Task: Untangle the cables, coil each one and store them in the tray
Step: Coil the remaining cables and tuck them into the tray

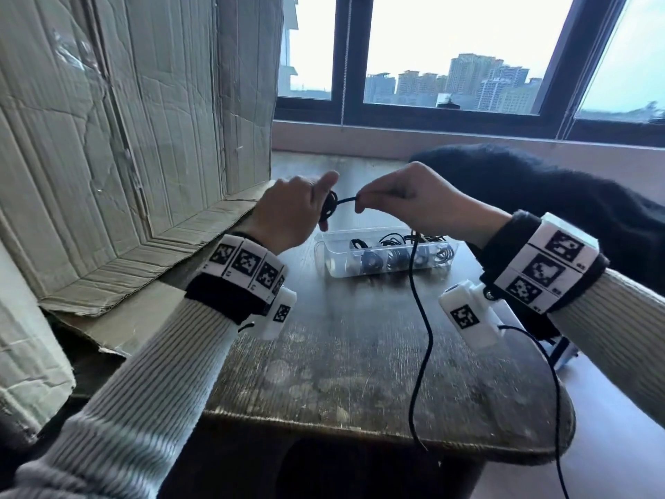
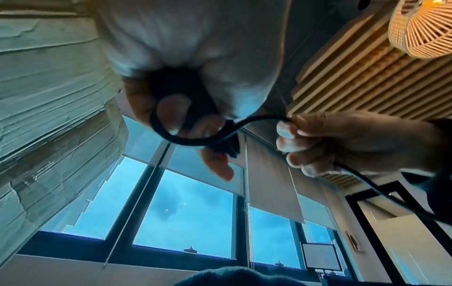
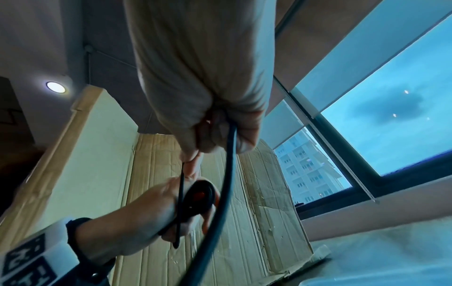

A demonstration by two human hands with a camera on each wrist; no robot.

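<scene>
My left hand (image 1: 306, 207) holds a small coil of black cable (image 1: 329, 207) above the table, fingers curled round the loops (image 2: 181, 116). My right hand (image 1: 399, 199) pinches the same cable (image 2: 259, 119) just right of the coil, a short taut stretch between both hands. From the right hand the loose cable tail (image 1: 424, 318) hangs down past the table's front edge. In the right wrist view the cable (image 3: 227, 174) drops from my curled fingers and the coil (image 3: 198, 197) sits in the left hand. A clear plastic tray (image 1: 385, 253) below the hands holds several coiled cables.
The dark worn wooden table (image 1: 360, 372) carries the tray. A large flattened cardboard box (image 1: 126, 138) leans at the left, its flap on the table. A dark garment (image 1: 539, 189) lies at the right rear. The window (image 1: 467, 66) is behind.
</scene>
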